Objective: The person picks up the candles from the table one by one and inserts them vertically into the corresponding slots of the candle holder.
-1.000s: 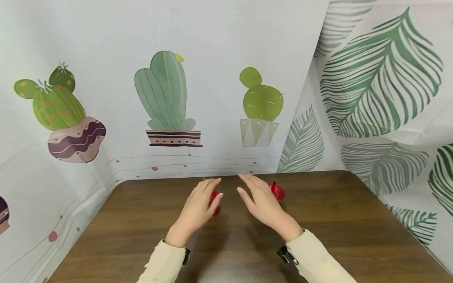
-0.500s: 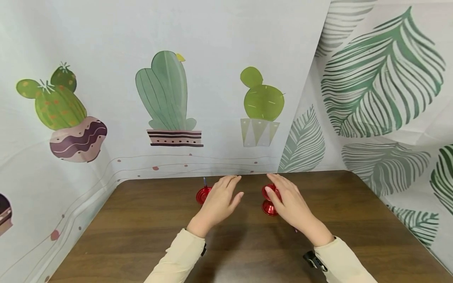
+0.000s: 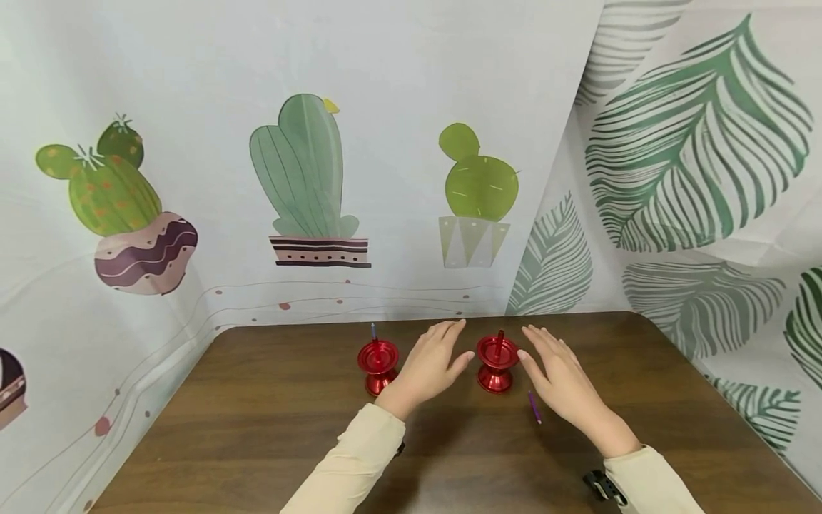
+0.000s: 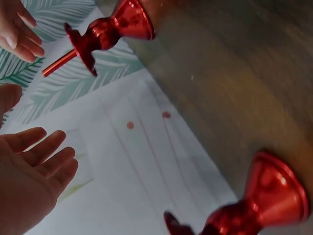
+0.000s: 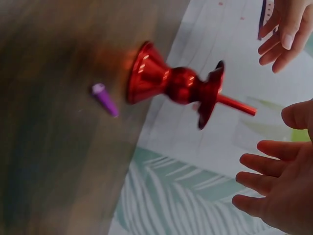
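Two shiny red candle holders stand upright on the table. The left candle holder (image 3: pixel 379 357) carries a thin blue candle (image 3: pixel 374 330) in its tube. On the right candle holder (image 3: pixel 495 377) the red tube rises bare from the dish. A short purple candle (image 3: pixel 534 407) lies on the wood just in front of and right of it. Between the holders hovers my left hand (image 3: pixel 429 363), fingers extended and holding nothing; its wrist partly covers the left holder's base. My right hand (image 3: pixel 568 378), also unloaded, hangs right of the right holder, fingers spread in the right wrist view.
The brown wooden table (image 3: pixel 257 428) has its far edge against a white cloth backdrop (image 3: pixel 398 143) printed with cacti. Leaf-patterned cloth (image 3: pixel 693 143) hangs along the right side.
Both hands have moved rightward, still raised with fingers extended. They uncover first the left holder with its blue candle, then the right holder and the purple candle.
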Available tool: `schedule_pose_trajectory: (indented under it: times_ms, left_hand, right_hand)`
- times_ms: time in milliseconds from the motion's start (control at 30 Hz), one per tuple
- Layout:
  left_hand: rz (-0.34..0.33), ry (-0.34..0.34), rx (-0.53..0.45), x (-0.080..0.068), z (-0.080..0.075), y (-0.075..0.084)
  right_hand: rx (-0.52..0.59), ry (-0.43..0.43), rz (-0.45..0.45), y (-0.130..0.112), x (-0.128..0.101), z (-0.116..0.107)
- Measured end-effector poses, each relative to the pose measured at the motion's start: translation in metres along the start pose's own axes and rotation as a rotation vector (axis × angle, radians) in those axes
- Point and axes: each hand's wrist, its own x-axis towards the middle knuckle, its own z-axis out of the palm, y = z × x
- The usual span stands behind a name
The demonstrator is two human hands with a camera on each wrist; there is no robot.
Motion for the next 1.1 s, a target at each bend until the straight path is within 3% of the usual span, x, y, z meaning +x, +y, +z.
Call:
schedule_pose_trajectory:
  times_ms: [567,1100]
  left_hand:
    - [-0.152,-0.165,-0.279,0.022,0.039,0.007]
    - [-0.17,-0.215,-0.345,0.028,0.054,0.003]
  right_hand:
    - [-0.111,-0.143,0.099,0.026,-0.017,0.009]
    - [-0.148,-0.236,0.147,0.028,-0.026,0.015]
